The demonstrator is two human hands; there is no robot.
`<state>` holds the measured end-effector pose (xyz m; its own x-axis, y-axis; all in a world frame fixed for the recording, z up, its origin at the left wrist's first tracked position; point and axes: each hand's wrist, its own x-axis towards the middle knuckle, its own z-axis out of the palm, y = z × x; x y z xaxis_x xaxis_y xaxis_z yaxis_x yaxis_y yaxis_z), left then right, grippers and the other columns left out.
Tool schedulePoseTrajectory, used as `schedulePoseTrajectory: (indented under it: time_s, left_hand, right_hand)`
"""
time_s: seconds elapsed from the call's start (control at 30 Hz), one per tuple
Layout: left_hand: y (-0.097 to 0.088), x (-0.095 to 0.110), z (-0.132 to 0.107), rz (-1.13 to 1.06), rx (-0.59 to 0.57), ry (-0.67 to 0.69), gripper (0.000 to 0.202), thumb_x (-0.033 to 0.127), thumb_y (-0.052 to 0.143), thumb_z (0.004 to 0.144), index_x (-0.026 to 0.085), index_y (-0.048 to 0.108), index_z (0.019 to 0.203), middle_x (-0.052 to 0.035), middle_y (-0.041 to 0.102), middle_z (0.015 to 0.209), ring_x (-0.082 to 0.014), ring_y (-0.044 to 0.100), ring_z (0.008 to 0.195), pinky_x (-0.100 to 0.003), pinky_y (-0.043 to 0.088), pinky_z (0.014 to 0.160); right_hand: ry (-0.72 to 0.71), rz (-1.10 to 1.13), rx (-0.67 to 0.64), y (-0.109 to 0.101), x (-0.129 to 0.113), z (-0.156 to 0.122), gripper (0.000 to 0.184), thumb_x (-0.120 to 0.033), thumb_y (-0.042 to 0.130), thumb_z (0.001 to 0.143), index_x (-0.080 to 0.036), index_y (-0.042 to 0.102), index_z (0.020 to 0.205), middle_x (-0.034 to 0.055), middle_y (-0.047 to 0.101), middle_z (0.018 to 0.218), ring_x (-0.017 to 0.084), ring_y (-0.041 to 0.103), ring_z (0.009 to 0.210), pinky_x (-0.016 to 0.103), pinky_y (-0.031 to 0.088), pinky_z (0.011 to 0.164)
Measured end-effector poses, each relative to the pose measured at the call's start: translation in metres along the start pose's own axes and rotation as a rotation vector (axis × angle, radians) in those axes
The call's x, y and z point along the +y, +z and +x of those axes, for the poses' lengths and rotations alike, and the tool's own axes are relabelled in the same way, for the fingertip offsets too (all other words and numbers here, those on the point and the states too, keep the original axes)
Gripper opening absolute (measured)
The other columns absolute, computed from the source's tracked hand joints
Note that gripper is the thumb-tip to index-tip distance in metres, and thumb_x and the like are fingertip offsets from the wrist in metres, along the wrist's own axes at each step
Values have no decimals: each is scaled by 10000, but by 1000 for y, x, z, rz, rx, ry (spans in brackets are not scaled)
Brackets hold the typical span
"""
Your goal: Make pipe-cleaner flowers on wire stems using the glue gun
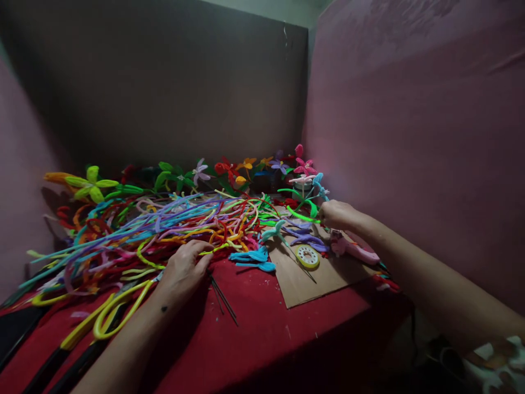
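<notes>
My left hand (185,267) rests at the front edge of a heap of coloured pipe cleaners (164,227), thumb and fingers apart, the fingertips by a yellow pipe cleaner (223,247). My right hand (339,214) is closed at the right side, its fingers around the end of a bright green pipe cleaner (301,215). Below that hand lies a pink glue gun (361,251). A roll of tape (307,256) with a yellow rim and a pale teal pipe-cleaner flower (275,232) on a wire stem lie on the cardboard (295,290). Light-blue petals (252,257) lie beside it.
Yellow-handled scissors (118,312) lie at the front left. Thin wires (223,300) lie on the red cloth (246,345). Finished pipe-cleaner flowers (199,172) stand in a row along the back wall (164,82). A pink wall (410,126) closes off the right.
</notes>
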<state>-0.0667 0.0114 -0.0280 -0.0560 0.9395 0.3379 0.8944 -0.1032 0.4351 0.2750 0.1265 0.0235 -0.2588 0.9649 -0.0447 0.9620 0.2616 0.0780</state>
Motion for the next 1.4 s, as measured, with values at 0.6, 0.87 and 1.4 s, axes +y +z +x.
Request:
schedulePoseTrajectory:
  time_s: [0.6,0.87,1.4]
  left_hand:
    - [7,-1,-2,-109,50,-32,306,361,461,746,188,654,909,-87,687,1013,-247,619,953,-344,460,853]
    - [7,28,-17,-381,19,84,262,344,495,805,185,627,965,-58,671,1008,-204,610,939,-304,451,835]
    - [98,156,-105,-254,-413,615,633,495,568,747,86,501,1225,-234,459,1330,-369,359,1263,-507,299,1023]
  right_hand:
    - [-336,1749,-238,24,-49,-62,235,-249,709,647,-113,609,810,-13,539,641,43,436,477,178,323,431]
    - [-255,1886,-116,25,-74,-68,184,-200,712,621,-119,602,744,-34,529,562,50,448,445,189,338,428]
    - [-258,1914,0,29,-61,-80,139,-198,692,626,-134,609,718,-39,525,551,50,432,431,194,309,425]
